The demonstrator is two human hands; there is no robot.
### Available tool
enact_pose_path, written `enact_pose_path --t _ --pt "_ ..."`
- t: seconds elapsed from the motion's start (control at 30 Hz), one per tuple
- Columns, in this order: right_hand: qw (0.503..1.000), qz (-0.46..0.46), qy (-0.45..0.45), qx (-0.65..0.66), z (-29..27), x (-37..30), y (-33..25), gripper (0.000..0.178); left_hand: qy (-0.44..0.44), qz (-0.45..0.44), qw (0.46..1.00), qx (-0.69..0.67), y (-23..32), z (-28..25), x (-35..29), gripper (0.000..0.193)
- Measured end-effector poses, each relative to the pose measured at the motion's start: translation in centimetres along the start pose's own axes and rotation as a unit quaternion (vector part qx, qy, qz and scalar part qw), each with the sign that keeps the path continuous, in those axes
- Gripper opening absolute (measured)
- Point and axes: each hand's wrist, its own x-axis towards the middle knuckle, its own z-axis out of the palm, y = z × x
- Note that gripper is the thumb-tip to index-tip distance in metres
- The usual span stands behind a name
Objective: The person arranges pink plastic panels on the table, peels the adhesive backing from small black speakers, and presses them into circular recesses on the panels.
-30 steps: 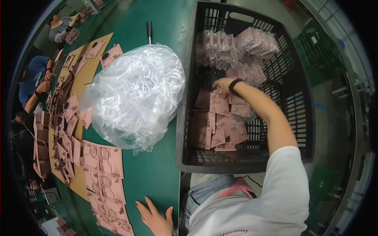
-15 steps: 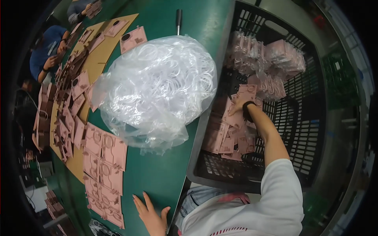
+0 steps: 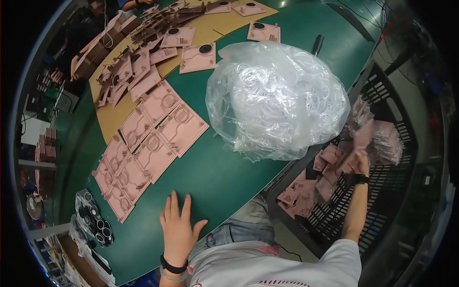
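My left hand lies flat on the green table near its front edge, fingers spread, holding nothing. On the right, my right hand is inside a black slatted crate, its fingers closed on pink plastic panels raised above the others; how many is unclear. Loose pink panels lie in the crate's near part, beside film-wrapped bundles of panels. Ahead of my left hand, several pink panels with moulded ring shapes are laid edge to edge in two rows.
A large clear bag of white rings rests mid-table, with a black-handled tool behind it. More pink panels, some with black discs, lie near the cardboard. A bag of black rings is at left. Co-workers' hands show beyond.
My view has swung, so the table and crate appear shifted. My right hand has lifted pink panels from the pile in the crate. My left hand remains flat on the table.
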Motion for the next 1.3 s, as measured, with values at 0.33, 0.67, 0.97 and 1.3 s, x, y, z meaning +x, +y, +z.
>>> enact_pose_path --t 0.33,0.67,0.97,1.3 --pt "0.840 0.004 -0.513 -0.176 33.9 -11.0 -24.4 0.049 0.034 0.170 0.646 -0.743 6.9 -3.8 2.6 0.055" --pt "0.749 -0.115 -0.538 -0.369 48.8 -13.4 -19.9 0.064 0.293 -0.045 0.710 -0.639 -1.1 -2.1 -1.1 0.034" --pt "0.740 -0.076 -0.492 -0.452 51.5 -12.2 -10.3 0.069 0.184 0.060 0.981 0.015 -5.3 -0.6 -4.2 0.039" --pt "0.402 -0.299 -0.580 -0.642 50.0 -18.6 -12.4 0.069 0.090 -0.017 0.991 -0.094 -2.2 0.5 -4.3 0.052"
